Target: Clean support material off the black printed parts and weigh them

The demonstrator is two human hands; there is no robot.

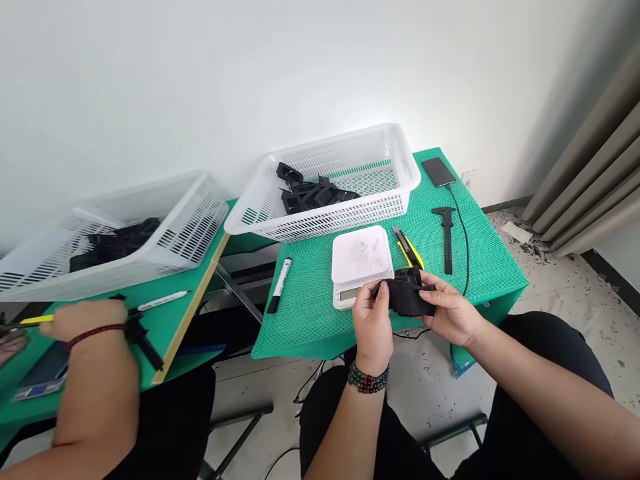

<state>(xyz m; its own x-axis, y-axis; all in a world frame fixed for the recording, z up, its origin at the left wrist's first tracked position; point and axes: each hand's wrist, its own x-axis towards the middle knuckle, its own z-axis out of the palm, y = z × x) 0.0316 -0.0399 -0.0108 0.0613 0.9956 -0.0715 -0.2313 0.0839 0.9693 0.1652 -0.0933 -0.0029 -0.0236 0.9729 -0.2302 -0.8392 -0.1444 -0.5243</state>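
A black plastic part (411,297) is held between my two hands above the front edge of the green-covered table; its exact kind I cannot make out. My left hand (373,317) grips its left end, thumb on top. On the right end, the fingers of my right hand (450,308) are closed round it. Just behind my left hand stands a white digital scale (361,257), its display partly covered. A yellow box cutter (408,247) lies behind the part. Farther right is a black caliper (447,239).
A white basket (345,223) with several black parts (315,190) stands behind the scale. A marker (280,285) lies left, a phone (439,171) with a cable at the back right. At the neighbouring table (193,293), a co-worker's hand (85,320) holds a yellow tool beside another basket (185,257).
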